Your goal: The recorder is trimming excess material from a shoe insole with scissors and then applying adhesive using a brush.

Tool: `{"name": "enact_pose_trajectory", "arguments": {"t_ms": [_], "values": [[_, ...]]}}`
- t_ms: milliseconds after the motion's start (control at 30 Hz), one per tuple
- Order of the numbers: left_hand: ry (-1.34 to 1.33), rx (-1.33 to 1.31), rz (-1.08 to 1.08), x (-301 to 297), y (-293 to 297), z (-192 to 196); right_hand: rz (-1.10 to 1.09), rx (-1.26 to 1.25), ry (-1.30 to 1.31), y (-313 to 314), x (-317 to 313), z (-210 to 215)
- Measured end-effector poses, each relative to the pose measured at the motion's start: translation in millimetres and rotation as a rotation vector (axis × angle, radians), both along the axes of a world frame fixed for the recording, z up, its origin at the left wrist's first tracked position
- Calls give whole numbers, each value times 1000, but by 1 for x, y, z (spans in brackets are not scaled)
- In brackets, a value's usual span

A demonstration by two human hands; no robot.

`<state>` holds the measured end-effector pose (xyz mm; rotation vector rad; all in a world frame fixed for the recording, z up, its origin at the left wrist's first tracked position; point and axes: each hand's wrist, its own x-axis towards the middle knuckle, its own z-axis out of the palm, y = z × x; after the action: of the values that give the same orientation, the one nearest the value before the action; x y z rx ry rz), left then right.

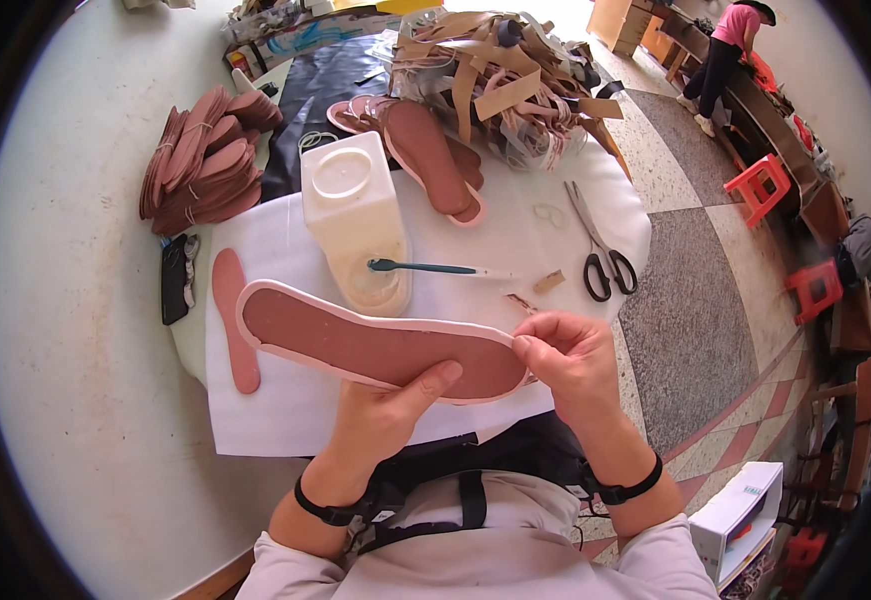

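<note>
A reddish-brown shoe insole (375, 345) with a pale pink rim is held above the white-covered table, its long side lying across my view. My left hand (385, 415) grips it from below, thumb pressed on its face. At its right end, my right hand (570, 360) pinches the rim between thumb and fingers. Just beyond the insole stands a cut-open cream plastic jug (355, 210) with a dark teal brush (420, 267) lying across its opening. A single pink insole piece (235, 320) lies on the table to the left.
Bundled insoles (205, 155) are heaped at the left against the wall. More insoles (430, 155) lie behind the jug. Black-handled scissors (600, 250) rest at right. A pile of strap scraps (500, 85) fills the back. Red stools (758, 188) and a person (735, 45) are far right.
</note>
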<state>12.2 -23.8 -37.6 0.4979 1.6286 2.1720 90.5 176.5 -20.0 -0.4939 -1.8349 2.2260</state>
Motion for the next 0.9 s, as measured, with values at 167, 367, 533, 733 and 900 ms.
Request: {"name": "enact_pose_trajectory", "arguments": {"t_ms": [167,367,533,733,900], "values": [[17,-38,-48,0,-2,5,70,68,-24,6,0,2],[75,-105,-90,-1,-4,8,144,85,-54,12,1,1],[33,-113,-119,-1,-3,12,172,73,-47,14,2,3],[24,-118,-132,-1,-3,13,163,42,-44,13,3,2],[-63,-125,-130,0,-3,15,135,35,-33,10,3,1]]}}
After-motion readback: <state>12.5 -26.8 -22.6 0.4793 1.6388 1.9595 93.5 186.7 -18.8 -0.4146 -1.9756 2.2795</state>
